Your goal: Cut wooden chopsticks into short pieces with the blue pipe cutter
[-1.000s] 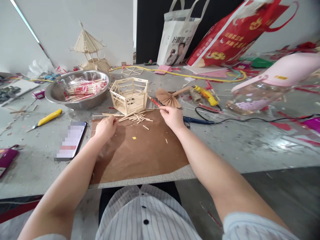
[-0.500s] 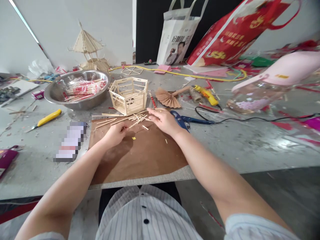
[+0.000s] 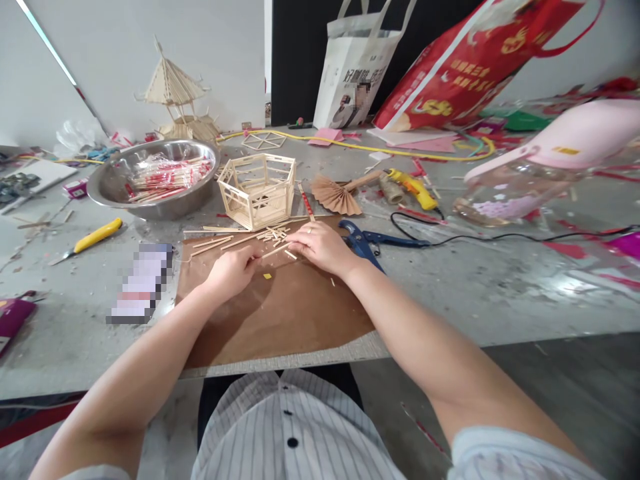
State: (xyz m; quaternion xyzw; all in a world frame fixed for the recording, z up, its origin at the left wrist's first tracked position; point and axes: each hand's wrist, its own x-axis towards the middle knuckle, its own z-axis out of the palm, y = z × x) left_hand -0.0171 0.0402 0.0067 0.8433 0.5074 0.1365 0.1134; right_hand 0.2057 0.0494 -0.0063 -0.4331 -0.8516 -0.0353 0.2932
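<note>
A thin wooden stick [image 3: 275, 251] spans the gap between my two hands, just above the brown sheet. Its left end is pinched in the fingers of my left hand [image 3: 235, 269]. At the other end, my right hand [image 3: 323, 248] has its thumb and fingers closed on the stick. Behind them lies a loose pile of short wooden sticks [image 3: 273, 233], and a few longer sticks [image 3: 213, 245] lie to the left. A six-sided stick frame [image 3: 257, 193] stands upright beyond the pile. Blue cutters [image 3: 367, 243] rest beside my right hand.
A steel bowl [image 3: 167, 212] holds bagged sticks. A yellow utility knife [image 3: 97, 235] and a phone [image 3: 141, 283] lie left of the brown sheet [image 3: 290, 313]. Right are a paper fan [image 3: 340, 195], yellow glue gun [image 3: 419, 192] with black cord, and bottle [image 3: 520, 187]. A stick pavilion [image 3: 175, 93] stands behind.
My right hand has moved left and slightly nearer, and its fingers have closed on the stick's right end. My left hand has shifted slightly right, still pinching the stick.
</note>
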